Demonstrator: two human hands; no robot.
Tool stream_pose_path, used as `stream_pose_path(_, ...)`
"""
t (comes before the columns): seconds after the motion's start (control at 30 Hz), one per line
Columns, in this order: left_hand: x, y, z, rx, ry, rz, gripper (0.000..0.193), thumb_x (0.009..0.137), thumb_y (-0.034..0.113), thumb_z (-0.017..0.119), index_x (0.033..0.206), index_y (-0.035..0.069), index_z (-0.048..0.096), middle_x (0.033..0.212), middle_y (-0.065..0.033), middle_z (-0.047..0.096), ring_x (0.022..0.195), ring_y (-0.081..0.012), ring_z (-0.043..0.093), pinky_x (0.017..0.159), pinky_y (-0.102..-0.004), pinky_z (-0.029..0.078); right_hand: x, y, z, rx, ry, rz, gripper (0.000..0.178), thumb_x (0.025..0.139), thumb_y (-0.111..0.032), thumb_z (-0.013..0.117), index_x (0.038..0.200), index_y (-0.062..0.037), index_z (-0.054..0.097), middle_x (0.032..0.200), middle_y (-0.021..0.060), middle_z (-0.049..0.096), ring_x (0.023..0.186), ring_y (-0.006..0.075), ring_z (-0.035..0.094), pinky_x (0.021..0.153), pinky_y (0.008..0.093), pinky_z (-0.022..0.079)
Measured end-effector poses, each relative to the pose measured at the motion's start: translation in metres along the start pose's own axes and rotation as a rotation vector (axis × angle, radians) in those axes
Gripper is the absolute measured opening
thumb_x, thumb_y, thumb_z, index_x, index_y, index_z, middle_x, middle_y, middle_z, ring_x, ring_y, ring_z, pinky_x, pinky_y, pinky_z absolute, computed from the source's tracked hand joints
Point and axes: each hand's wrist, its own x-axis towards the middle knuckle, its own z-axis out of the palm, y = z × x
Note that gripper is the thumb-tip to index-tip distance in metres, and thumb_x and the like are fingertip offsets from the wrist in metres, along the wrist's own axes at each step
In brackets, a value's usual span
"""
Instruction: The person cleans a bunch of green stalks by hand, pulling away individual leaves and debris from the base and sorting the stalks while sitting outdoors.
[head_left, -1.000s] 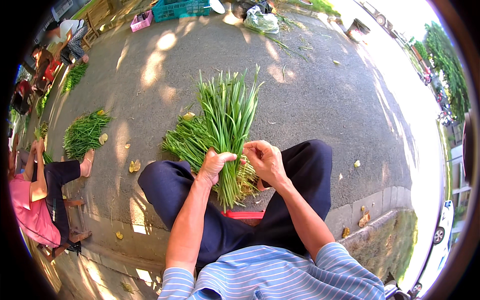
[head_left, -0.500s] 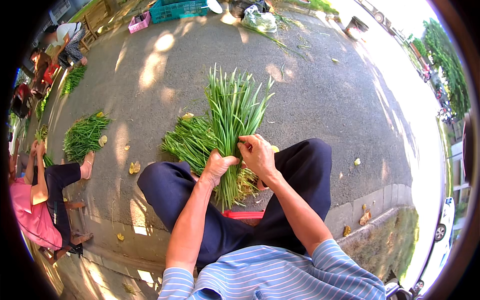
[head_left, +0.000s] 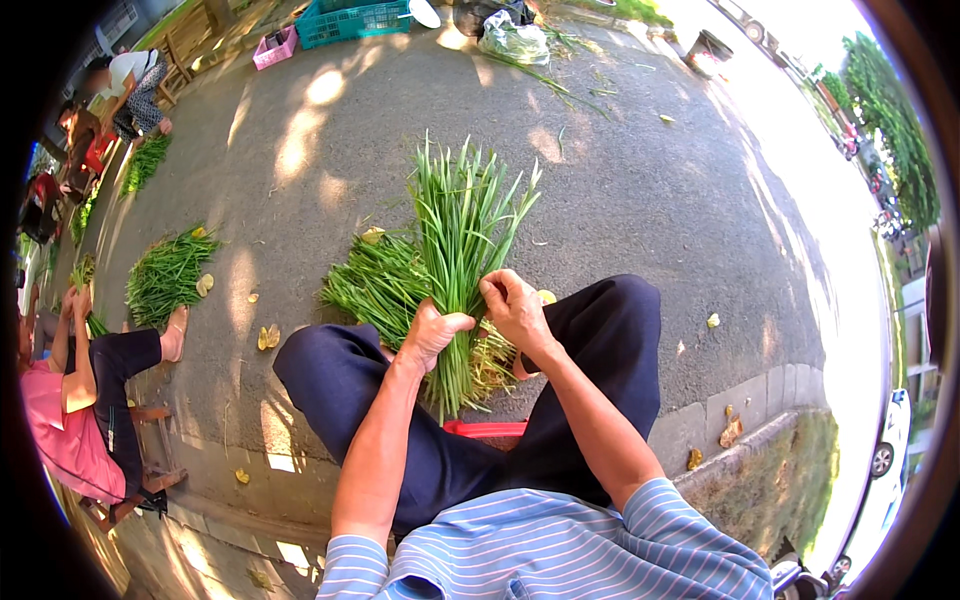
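My left hand (head_left: 432, 335) is wrapped round the lower part of a thick bunch of garlic chives (head_left: 458, 215), its thumb lying across the front. The long green blades fan out away from me and the paler stem ends hang between my knees. At the bunch's right edge, my right hand (head_left: 515, 308) is closed in a pinch; what its fingertips hold is too small to make out. Beyond my left knee, partly behind the bunch, a pile of chives (head_left: 375, 282) lies on the pavement. Yellowish trimmings (head_left: 492, 358) lie under my right hand.
Part of a red seat (head_left: 486, 429) shows between my legs. To the left, a seated person in pink (head_left: 70, 420) handles greens near another chive pile (head_left: 168, 268). A teal crate (head_left: 352, 24), a pink basket (head_left: 275, 48) and a dark bucket (head_left: 707, 54) stand farther off.
My right hand's fingers have drawn slightly back toward the bunch's right edge and pinch more tightly. The bunch stays in my left hand, its tips shifted slightly left.
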Motion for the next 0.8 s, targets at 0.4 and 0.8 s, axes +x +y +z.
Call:
stream_pose_path(0.4,-0.001,0.007,-0.007,-0.15,-0.013,-0.068,0.043,0.073,0.0,0.056,0.116,-0.002,0.056,0.103,-0.0147,0.066,0.074,-0.0246,0.068,0.066,-0.035,0.057,0.019,0.022,-0.032,0.459,0.147,0.308,0.017,0.092,-0.014,0.059,0.094,0.0028,0.059,0.075,0.0069,0.063,0.062,0.0129,0.062,0.056,0.0261,0.054)
stream_pose_path(0.8,-0.006,0.018,-0.019,-0.356,0.009,0.008,0.042,0.076,0.004,0.057,0.118,-0.001,0.055,0.107,-0.015,0.065,0.086,-0.0261,0.067,0.074,-0.0372,0.057,-0.03,-0.01,-0.005,0.316,-0.348,0.436,0.032,0.09,-0.023,0.059,0.113,-0.0011,0.06,0.092,0.0107,0.065,0.082,0.0166,0.063,0.07,0.0307,0.052)
